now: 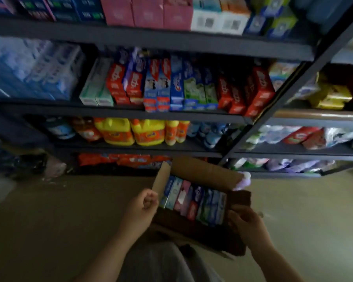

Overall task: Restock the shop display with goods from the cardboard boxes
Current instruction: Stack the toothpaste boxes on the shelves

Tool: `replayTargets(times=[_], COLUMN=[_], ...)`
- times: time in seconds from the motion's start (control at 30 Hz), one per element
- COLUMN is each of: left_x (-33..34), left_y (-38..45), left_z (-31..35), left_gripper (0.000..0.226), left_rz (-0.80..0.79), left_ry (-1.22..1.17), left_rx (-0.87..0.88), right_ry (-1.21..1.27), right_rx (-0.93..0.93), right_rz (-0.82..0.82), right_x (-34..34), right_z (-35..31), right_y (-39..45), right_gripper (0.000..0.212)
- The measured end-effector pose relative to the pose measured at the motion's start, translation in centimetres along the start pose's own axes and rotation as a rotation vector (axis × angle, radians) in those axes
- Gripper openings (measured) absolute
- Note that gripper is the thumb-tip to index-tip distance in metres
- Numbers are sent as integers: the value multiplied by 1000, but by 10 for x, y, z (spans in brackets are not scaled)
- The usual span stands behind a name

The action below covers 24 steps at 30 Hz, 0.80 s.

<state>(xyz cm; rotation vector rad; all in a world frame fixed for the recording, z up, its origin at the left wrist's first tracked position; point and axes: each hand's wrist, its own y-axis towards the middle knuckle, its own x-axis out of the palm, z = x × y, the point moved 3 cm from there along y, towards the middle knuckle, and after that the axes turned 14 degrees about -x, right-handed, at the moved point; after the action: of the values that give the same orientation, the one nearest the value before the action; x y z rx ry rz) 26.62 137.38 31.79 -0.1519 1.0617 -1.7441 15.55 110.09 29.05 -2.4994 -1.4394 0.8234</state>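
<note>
- Shop aisle, dim light; dark metal shelving [151,40] fills the bkgd, beige floor [49,220] below.
- Mid shelf holds toothpaste cartons [171,84] standing on end, packed side by side; yellow jugs [130,131] on the shelf under that.
- Cardboard box [202,174] sits low, front & centre, between the two hands, flaps up; inside, a row of boxed goods [194,202] standing on end, long axes running front-to-back away from the person.
- Left hand [144,206] at the box's left flap, fingers curled w/ thumb against them; looks like it pinches the flap edge, but blur means I can't tell for sure.
- Right hand [247,222] at the box's right side, fingers curled round the dark flap/wall there, gripping it.
- Key relation: goods lie just ahead of both hands, betw. them; right hand is touching-close to the nearest carton at the row's right end, left hand just beside the left end.
- Restock target shelf is up & ahead, well apart from the box, so a lift-and-reach is prob. needed.
- No carton in either hand yet.
</note>
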Motion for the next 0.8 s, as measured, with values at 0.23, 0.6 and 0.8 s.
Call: replayTargets(times=[0.23,0.6,0.8], left_x=[54,143,214], left_y=[31,237,351], left_z=[-57,-118,-142], left_gripper=[15,15,10], left_rz=[-49,-70,-228], left_ry=[-55,-26,66], left_rx=[-144,-23,68], right_ry=[0,-252,-595], right_rx=[203,237,124], right_rz=[-140,-244,-333], right_x=[22,132,172], right_z=[81,261,342], right_y=[3,180,279], right_gripper=[12,13,19])
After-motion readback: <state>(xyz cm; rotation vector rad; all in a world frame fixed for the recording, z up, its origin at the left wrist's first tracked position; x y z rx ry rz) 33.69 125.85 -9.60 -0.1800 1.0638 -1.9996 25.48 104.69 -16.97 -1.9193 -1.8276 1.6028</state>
